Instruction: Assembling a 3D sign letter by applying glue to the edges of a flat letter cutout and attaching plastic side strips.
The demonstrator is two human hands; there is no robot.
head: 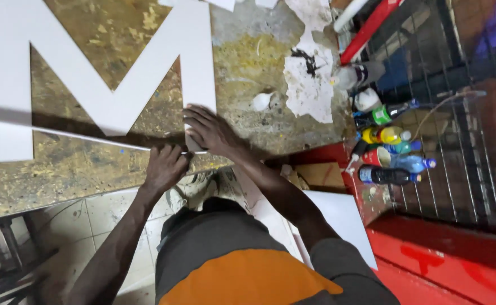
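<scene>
A large white board cut in the shape of a letter (112, 107) lies flat on a stained, paint-marked workbench (248, 68). My right hand (211, 133) presses palm-down on the lower end of the letter's right leg, fingers spread. My left hand (166, 166) is closed around a small tool at the bench's near edge, right beside that leg's end; the tool is mostly hidden in the fist. A thin white strip (61, 134) runs along the near side of the letter toward my left hand.
Torn white paper scraps (310, 73) lie on the bench's right part. Several bottles and cans (389, 152) crowd a red surface at right, beside a metal grille (457, 130). A white sheet (338, 217) leans below the bench. Tiled floor (90, 220) shows beneath.
</scene>
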